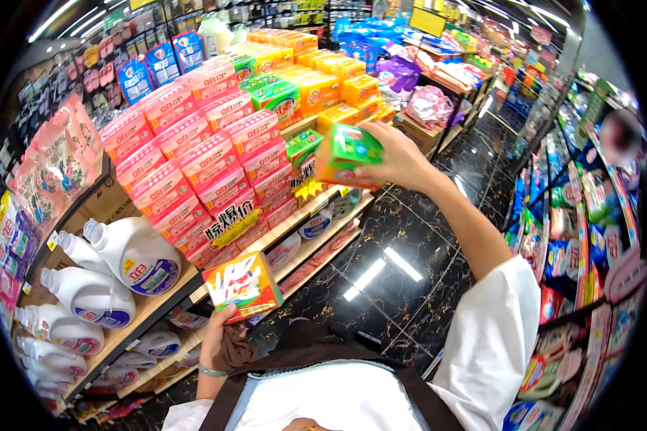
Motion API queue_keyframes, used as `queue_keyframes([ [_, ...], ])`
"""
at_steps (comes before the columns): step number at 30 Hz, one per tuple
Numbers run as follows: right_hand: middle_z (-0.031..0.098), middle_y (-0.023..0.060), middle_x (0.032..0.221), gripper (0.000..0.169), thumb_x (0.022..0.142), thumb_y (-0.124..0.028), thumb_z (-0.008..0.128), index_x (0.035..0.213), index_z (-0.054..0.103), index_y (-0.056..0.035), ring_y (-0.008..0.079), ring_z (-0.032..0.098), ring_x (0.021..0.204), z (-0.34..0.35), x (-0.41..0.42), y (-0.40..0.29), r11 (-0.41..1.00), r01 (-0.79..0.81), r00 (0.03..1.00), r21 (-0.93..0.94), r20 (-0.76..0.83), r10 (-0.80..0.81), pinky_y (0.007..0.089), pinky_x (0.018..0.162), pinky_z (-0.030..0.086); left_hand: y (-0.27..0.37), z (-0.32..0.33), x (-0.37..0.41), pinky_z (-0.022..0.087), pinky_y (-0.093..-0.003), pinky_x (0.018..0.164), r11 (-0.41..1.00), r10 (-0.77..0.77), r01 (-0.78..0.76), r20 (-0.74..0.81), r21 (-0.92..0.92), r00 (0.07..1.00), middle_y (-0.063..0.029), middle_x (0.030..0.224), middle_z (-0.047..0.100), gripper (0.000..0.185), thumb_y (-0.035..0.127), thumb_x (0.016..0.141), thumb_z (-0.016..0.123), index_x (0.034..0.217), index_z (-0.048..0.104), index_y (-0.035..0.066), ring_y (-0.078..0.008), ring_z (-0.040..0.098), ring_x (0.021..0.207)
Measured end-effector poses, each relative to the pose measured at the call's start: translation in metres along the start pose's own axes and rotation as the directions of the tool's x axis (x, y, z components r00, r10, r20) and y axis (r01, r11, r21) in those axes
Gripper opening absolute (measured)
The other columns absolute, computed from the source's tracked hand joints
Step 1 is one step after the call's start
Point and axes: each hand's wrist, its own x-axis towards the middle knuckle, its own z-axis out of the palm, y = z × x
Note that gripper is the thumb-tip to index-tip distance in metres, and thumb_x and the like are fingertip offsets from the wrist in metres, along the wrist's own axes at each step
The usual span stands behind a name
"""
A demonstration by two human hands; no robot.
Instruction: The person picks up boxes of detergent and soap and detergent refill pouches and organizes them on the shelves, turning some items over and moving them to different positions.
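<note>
My left hand [219, 335] holds an orange and red soap pack [242, 286] from below, in front of the display's lower edge. A brown cloth [235, 346] hangs at the same hand. My right hand [398, 156] grips a green and orange soap pack [356, 149] at the display's right end. Near that pack stand green soap packs [303, 145] and yellow-orange packs [338, 114]. Pink soap packs [210, 157] are stacked in rows left of it, with a yellow price sign [236, 229] on their front.
White detergent bottles [140, 258] stand on wooden shelves at the left. Pink bags [59, 156] sit behind them. A dark marble floor [399, 269] runs between the display and a packed shelf [577, 215] at the right. A cardboard box [416, 131] stands beyond my right hand.
</note>
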Motion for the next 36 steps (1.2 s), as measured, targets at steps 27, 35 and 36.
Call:
queue_keyframes([
  [27, 0.047, 0.017, 0.106, 0.065, 0.067, -0.031, 0.073, 0.116, 0.047, 0.0027, 0.0329, 0.042, 0.105, 0.11, 0.232, 0.14, 0.652, 0.684, 0.603, 0.327, 0.249, -0.758, 0.0393, 0.092, 0.037, 0.038, 0.222, 0.132, 0.047, -0.0258, 0.046, 0.875, 0.427, -0.479, -0.35, -0.074, 0.834, -0.0121, 0.086, 0.058, 0.045, 0.011, 0.074, 0.061, 0.112, 0.042, -0.003, -0.0158, 0.056, 0.059],
  [35, 0.047, 0.0151, 0.114, 0.057, 0.072, -0.036, 0.066, 0.115, 0.048, -0.0021, 0.0328, 0.04, 0.113, 0.122, 0.215, 0.143, 0.54, 0.841, 0.539, -0.02, -0.025, -0.842, 0.0445, 0.098, 0.031, 0.027, 0.251, 0.144, 0.046, -0.0248, 0.048, 0.87, 0.428, -0.491, -0.43, -0.042, 0.795, -0.0121, 0.088, 0.057, 0.046, 0.011, 0.076, 0.061, 0.115, 0.039, -0.001, -0.0154, 0.056, 0.059],
  [36, 0.047, 0.0149, 0.116, 0.058, 0.072, -0.035, 0.066, 0.117, 0.048, -0.0025, 0.0332, 0.039, 0.115, 0.126, 0.21, 0.144, 0.538, 0.843, 0.538, -0.007, -0.029, -0.842, 0.0447, 0.099, 0.03, 0.027, 0.253, 0.142, 0.046, -0.0241, 0.049, 0.878, 0.435, -0.479, -0.412, -0.002, 0.8, -0.0113, 0.089, 0.057, 0.047, 0.011, 0.076, 0.062, 0.116, 0.04, 0.0, -0.0142, 0.057, 0.062],
])
